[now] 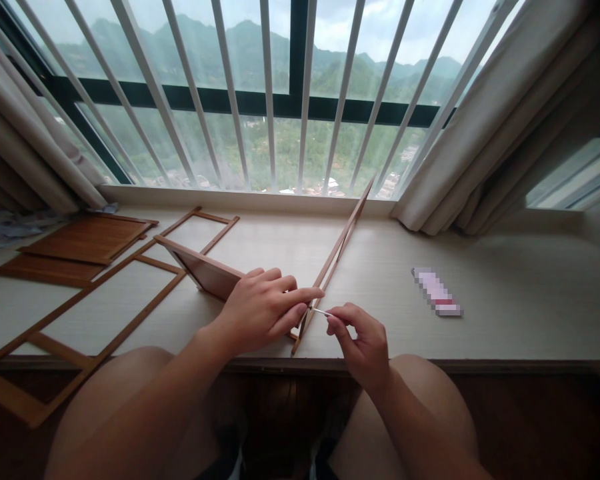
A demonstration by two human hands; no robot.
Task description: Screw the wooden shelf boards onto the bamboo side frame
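Note:
My left hand point(266, 303) is closed on the joint where a wooden panel point(215, 270) meets a narrow upright wooden frame point(337, 250). Its index finger stretches across the upright's edge, and the thumb presses close by. A thin silvery hex key point(321, 311) is pinched between the fingers of my right hand point(363, 343). The key's far end touches the joint beside my left thumb; the exact spot it enters is too small to make out. The panel leans at a slant, its near right end covered by my left hand.
A long wooden ladder-like frame point(107, 280) lies at left, its near end overhanging the ledge point(370, 267). Brown boards point(87, 240) are stacked behind it. A blurred pink-white object point(437, 292) lies at right. Window bars point(270, 100) and curtains point(460, 153) bound the back.

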